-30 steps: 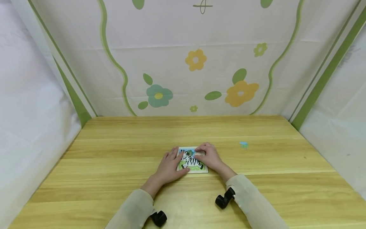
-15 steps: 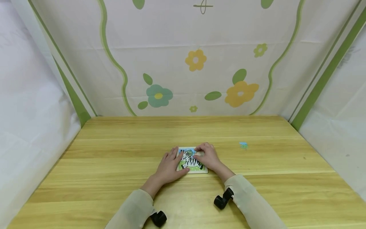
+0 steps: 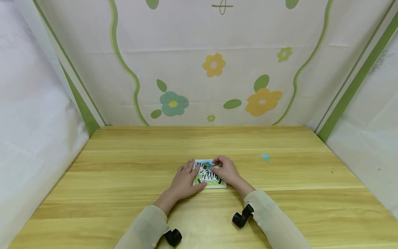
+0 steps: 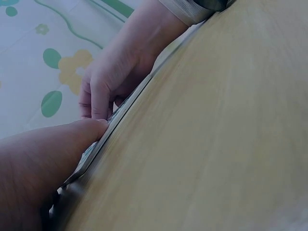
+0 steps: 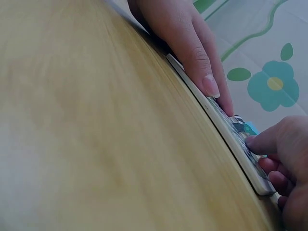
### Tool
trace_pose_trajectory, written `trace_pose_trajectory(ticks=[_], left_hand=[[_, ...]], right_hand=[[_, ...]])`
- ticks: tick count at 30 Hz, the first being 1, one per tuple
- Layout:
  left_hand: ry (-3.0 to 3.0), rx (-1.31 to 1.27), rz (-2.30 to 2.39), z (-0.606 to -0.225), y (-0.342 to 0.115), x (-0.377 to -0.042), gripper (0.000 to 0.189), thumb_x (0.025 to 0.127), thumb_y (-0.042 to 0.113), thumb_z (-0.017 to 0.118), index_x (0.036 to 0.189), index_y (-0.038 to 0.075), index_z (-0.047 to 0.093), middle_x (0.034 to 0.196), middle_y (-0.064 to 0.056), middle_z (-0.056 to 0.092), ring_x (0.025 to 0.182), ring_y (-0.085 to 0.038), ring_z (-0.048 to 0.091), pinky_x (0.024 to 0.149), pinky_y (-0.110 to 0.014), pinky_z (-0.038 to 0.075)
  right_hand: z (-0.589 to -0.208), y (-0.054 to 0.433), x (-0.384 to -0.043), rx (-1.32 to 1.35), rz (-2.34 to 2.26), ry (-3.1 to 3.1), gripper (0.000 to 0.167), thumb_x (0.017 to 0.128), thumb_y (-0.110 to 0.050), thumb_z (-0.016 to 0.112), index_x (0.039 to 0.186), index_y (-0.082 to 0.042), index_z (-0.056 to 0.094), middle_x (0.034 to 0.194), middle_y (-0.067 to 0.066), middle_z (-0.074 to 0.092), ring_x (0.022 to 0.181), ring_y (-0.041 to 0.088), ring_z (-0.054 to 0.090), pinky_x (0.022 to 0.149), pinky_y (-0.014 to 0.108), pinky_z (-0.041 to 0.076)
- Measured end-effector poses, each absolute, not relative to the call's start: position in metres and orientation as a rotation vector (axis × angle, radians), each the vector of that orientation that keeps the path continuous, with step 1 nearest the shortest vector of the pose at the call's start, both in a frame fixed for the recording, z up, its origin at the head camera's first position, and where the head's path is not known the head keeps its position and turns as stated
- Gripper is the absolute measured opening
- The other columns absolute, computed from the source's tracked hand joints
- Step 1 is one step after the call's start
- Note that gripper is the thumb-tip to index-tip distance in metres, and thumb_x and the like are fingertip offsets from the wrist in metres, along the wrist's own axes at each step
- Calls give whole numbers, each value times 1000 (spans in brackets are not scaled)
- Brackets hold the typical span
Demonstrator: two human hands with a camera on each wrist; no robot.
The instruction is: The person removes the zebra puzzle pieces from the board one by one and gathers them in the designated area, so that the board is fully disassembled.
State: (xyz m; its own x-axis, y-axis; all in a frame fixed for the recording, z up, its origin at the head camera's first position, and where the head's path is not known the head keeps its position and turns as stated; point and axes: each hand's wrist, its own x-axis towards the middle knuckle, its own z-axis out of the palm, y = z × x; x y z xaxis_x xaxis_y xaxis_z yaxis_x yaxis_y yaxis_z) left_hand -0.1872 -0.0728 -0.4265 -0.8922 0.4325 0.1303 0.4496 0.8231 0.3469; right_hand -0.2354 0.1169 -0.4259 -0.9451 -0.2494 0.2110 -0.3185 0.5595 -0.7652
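A small square jigsaw puzzle (image 3: 209,177) with a zebra picture and pale rim lies flat on the wooden table. My left hand (image 3: 183,181) rests on its left side, fingers spread and thumb along the near edge. At the upper right corner my right hand (image 3: 227,172) pinches a small puzzle piece (image 5: 251,128) between thumb and fingers; most of this piece is hidden by the hand. Seen from the right wrist, the thumb (image 5: 262,140) presses down close over the board, other fingers curled at its side. A loose blue and green puzzle piece (image 3: 265,158) lies farther right.
The wooden table (image 3: 124,166) reaches back to a white cloth wall (image 3: 186,41) printed with flowers and leaves. White cloth also hangs at both sides. A black wrist camera (image 3: 172,237) is under the left sleeve, another black camera (image 3: 242,216) by the right.
The right hand has shifted very slightly at the puzzle's upper right corner, and less of the pale gap there shows. The left hand and the loose piece have stayed put.
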Motion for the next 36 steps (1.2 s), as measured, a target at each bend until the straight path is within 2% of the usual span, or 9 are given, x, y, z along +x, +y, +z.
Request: trace_pose_trajectory(ticks=[8, 36], left_hand=[[-2952, -717, -593, -426, -72, -188, 73, 82, 56, 39, 135, 7, 30, 140, -17, 15, 127, -28, 10, 99, -46, 11], [-2942, -718, -622, -426, -70, -188, 72, 83, 55, 40, 135, 6, 30, 140, -17, 15, 127, -28, 9, 99, -46, 10]], right_hand=[[-426, 119, -235, 555, 1359, -2683, 31, 73, -8, 67, 103, -4, 58, 79, 0, 50, 72, 15, 46, 66, 32, 39], [-421, 118, -239, 508, 1301, -2763, 23, 76, -10, 66, 98, -2, 64, 79, 0, 54, 70, 14, 48, 63, 28, 41]])
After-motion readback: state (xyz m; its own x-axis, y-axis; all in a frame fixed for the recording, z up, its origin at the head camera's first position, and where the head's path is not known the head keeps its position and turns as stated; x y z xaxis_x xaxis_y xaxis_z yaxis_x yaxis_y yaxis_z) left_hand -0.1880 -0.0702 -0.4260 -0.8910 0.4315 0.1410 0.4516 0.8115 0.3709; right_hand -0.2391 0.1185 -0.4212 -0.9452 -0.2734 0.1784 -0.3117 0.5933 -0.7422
